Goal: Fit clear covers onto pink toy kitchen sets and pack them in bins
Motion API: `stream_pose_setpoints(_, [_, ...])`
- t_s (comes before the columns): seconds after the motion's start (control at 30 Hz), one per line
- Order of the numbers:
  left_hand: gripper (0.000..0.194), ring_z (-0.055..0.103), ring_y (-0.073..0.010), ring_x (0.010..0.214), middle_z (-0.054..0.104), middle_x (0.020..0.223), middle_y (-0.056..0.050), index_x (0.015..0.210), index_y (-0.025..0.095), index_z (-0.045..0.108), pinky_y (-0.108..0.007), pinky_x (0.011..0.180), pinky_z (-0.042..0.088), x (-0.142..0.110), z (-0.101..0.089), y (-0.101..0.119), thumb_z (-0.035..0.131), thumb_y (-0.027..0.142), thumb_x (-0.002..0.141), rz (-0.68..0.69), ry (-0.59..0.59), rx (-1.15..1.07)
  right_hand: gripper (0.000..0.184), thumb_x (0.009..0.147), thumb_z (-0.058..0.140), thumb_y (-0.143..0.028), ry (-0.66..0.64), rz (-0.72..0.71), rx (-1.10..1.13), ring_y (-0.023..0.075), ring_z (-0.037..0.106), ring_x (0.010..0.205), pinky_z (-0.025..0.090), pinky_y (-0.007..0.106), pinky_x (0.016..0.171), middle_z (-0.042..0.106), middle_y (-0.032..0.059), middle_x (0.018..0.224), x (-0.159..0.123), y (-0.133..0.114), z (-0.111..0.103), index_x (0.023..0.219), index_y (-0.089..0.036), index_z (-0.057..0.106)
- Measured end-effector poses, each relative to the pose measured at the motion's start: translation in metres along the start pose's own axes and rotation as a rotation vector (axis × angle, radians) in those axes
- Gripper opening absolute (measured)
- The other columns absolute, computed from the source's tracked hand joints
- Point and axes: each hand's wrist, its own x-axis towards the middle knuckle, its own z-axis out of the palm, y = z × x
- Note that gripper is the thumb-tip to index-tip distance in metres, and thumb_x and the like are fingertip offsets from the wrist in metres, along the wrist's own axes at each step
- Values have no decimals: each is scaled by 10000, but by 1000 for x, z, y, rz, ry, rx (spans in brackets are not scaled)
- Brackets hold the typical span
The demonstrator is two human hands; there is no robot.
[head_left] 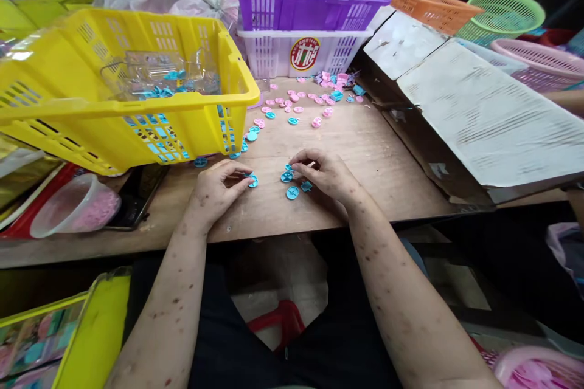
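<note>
My left hand (pixel 215 189) rests on the wooden table (pixel 365 158) with its fingers curled in a pinch on a small blue disc (pixel 252 181). My right hand (pixel 325 174) lies just to the right, fingers bent down over a cluster of blue plastic pieces; one blue disc (pixel 292 192) and another (pixel 286 177) lie loose beside its fingertips. What the right fingers hold, if anything, is hidden. Farther back, several pink discs (pixel 296 100) and blue ones are scattered over the table.
A tilted yellow basket (pixel 137 103) with clear packs and blue pieces stands at the left. Purple (pixel 301 9) and white (pixel 274 51) baskets are stacked at the back. A cardboard box (pixel 479 109) fills the right. A clear cup (pixel 73 206) sits at the near left.
</note>
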Motion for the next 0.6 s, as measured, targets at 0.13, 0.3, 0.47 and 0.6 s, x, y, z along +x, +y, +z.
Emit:
stream_pose_setpoints(0.13, [178,811,-229,1058,854,1158,-49,1057,227,845,-361,1021,669,-1,2,-2,767,361,969,29,14,29,203,987,705,-361,-56,-52,-55,167,693,733,543,284,675,787,33,924,6,7,-2,1026,-197,818])
stream_pose_setpoints(0.3, [201,805,-253,1157,863,1198,-52,1093,221,846,-414,1126,634,-2,1,-4,755,364,986,31,55,-4,211,984,708,-369,-108,-90,-54,170,686,751,550,293,729,793,34,952,10,12,-4,1001,-202,835])
stream_pose_setpoints(0.47, [287,803,-253,1180,845,1277,-60,1197,213,827,-423,1129,648,-3,2,-4,766,378,970,-27,70,-56,163,977,697,-283,-80,-172,-209,200,702,850,541,303,792,809,34,1001,12,13,-6,996,-222,848])
stream_pose_setpoints(0.6, [204,806,-249,1163,861,1220,-55,1128,218,847,-424,1117,649,-3,3,-3,758,340,989,43,91,48,209,1002,637,-175,-118,-243,-373,213,702,904,539,316,872,794,46,989,15,8,-8,1012,-207,844])
